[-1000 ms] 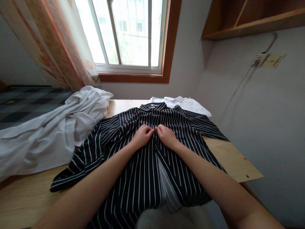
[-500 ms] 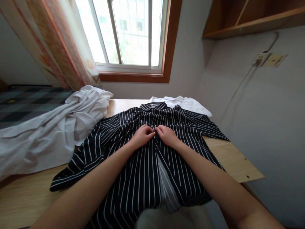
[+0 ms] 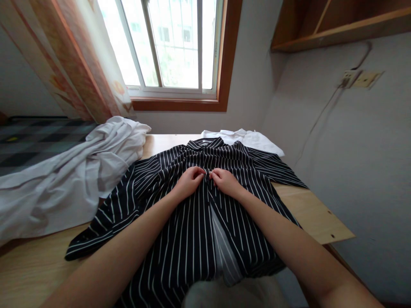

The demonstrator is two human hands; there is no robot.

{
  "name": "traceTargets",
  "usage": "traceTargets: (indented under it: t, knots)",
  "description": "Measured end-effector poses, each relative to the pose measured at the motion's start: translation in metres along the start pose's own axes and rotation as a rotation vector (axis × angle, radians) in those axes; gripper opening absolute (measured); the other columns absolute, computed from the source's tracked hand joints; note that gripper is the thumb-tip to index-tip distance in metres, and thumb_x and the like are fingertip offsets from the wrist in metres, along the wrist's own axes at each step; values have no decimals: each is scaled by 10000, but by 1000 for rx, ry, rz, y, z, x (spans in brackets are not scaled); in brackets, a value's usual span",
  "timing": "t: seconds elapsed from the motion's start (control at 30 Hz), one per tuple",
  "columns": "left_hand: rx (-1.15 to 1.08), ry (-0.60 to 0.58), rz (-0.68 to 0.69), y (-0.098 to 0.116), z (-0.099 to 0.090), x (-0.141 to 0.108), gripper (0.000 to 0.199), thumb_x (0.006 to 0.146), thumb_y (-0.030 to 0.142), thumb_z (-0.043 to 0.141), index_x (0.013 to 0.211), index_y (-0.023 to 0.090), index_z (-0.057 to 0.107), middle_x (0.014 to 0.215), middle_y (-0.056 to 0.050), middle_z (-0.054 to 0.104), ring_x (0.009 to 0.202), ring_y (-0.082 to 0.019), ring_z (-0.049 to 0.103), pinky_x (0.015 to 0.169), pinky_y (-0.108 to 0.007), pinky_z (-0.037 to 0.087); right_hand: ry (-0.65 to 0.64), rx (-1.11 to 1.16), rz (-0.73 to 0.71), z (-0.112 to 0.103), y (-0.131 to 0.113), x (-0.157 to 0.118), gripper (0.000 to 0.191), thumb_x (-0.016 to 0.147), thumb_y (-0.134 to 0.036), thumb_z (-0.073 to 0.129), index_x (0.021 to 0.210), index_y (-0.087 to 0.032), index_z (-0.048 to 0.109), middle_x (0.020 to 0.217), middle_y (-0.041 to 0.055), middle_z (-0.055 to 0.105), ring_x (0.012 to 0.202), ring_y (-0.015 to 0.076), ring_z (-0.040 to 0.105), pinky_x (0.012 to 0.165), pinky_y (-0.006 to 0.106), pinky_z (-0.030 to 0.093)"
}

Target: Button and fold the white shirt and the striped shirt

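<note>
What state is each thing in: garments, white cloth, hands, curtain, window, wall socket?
Black shirt with white stripes: spread out, lower front parted
Left hand: fingertips pinched at shirt front
Right hand: same, facing it
Long white cloth: rumpled
White collared garment: laid down, partly covered
Orange-and-cream patterned curtain: gathered left
Brown-framed glass window: open or shut unclear
Cream wall socket: plugged in

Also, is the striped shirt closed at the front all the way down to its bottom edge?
No, below the left hand and the right hand, the front of the striped shirt parts, showing greyish fabric inside.
</note>
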State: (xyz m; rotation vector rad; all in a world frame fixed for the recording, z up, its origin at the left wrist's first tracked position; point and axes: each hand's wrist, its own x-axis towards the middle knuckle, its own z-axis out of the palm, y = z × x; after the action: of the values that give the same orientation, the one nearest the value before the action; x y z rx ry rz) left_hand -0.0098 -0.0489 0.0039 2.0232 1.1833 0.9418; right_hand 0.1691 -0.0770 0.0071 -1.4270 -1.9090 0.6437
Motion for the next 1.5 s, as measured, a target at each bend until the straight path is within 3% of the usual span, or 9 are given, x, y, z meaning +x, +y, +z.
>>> traceTargets:
  t: [0.17,0.43,0.53,0.63,0.8,0.97,1.2,1.33,1.5]
  knots:
    - [137,14,5,4,-2,-1,218,853,392,570,794,192,636,832,-42,639,851,-213,600,813,-363,490,-8,6,-28,-2,1,-1,225,959,-242,499,810,-166,650,708,0,627,667,132,551,636,244,361]
    - [181,28,23,4,-1,-2,104,812,288,614,778,190,623,837,-28,590,800,-185,578,767,-323,488,7,-60,-92,-1,-1,-3,133,919,-223,573,854,-172,677,830,25,686,765,143,598,718,257,412]
    - [272,72,68,11,-11,-4,107,861,287,565,851,195,618,891,-45,599,842,-196,582,784,-326,484,77,-128,-81,-18,1,-1,134,917,-213,560,918,-181,691,874,38,689,803,159,611,748,275,433]
    - [579,137,78,18,-32,-5,141,891,272,519,910,198,637,967,-87,612,975,-262,574,878,-383,454,236,-293,39,-47,13,0,174,905,-193,552,1014,-190,687,994,75,670,896,201,622,789,306,453]
    - [935,114,-193,11,-69,-6,335,859,316,563,1142,142,611,1167,-192,584,1042,-354,596,861,-422,471,289,-520,346,-83,45,-2,468,891,-304,618,1336,-175,549,1306,178,535,1070,302,618,848,369,475]
    - [987,-13,-395,-6,-81,-5,439,885,432,524,1196,126,581,1229,-224,590,1042,-363,639,828,-417,506,155,-581,449,-82,64,2,719,900,-474,599,1494,-144,363,1417,211,469,1210,344,554,912,397,469]
    - [977,-92,-426,-10,-84,0,308,897,267,453,1133,159,618,1134,-164,701,1057,-331,657,843,-392,507,137,-666,425,-80,62,4,304,938,-320,528,1174,-215,687,1215,125,640,1094,276,628,870,331,477]
    - [875,29,-456,-9,-95,8,282,856,219,479,1087,181,635,1097,-138,713,1032,-301,668,842,-354,506,311,-591,421,-92,58,11,289,943,-290,501,1137,-194,693,1125,139,668,975,264,671,816,331,493]
    - [579,229,-466,-7,-111,34,190,793,187,553,965,195,634,881,-86,700,820,-266,692,754,-354,533,434,-291,362,-110,57,38,295,956,-229,442,1190,-163,609,925,104,666,733,205,667,709,323,515]
